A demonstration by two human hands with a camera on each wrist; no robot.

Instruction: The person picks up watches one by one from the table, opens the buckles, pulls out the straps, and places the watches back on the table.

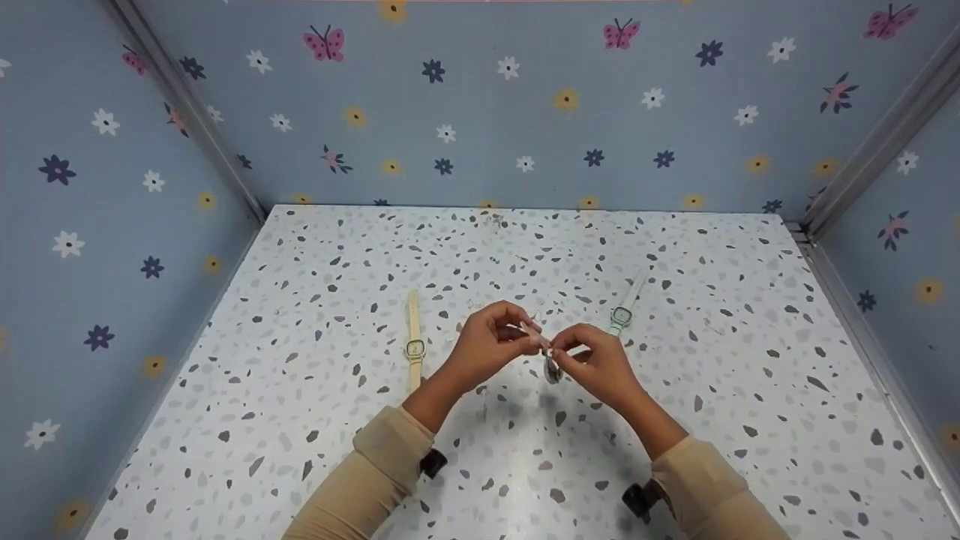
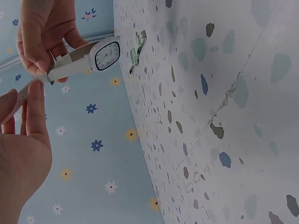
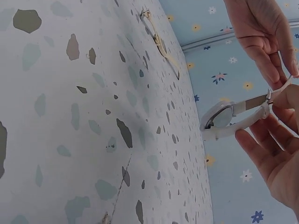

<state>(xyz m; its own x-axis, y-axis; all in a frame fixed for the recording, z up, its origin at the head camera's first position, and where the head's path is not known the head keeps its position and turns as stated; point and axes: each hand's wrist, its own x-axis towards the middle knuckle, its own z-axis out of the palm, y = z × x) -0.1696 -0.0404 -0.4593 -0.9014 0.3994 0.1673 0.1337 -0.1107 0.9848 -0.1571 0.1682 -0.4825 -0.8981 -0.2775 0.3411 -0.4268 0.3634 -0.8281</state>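
Observation:
A white wristwatch (image 2: 106,55) hangs between both hands above the table, its strap looped and its dial facing out in the left wrist view. The left hand (image 1: 493,339) pinches the free end of the strap (image 2: 21,95) between thumb and fingers. At the buckle (image 3: 269,97), the right hand (image 1: 598,365) pinches the strap where its two parts meet. A cream wristwatch (image 1: 415,348) lies flat on the table, left of the left hand. Beyond the right hand lies a pale green wristwatch (image 1: 622,315), its lower strap partly hidden by that hand.
The speckled white table (image 1: 337,465) runs back to a blue wall (image 1: 480,105) with flowers and butterflies. Similar panels stand at left and right, joined by metal corner posts (image 1: 187,105). Dark wrist-worn devices (image 1: 640,499) show below both sleeves.

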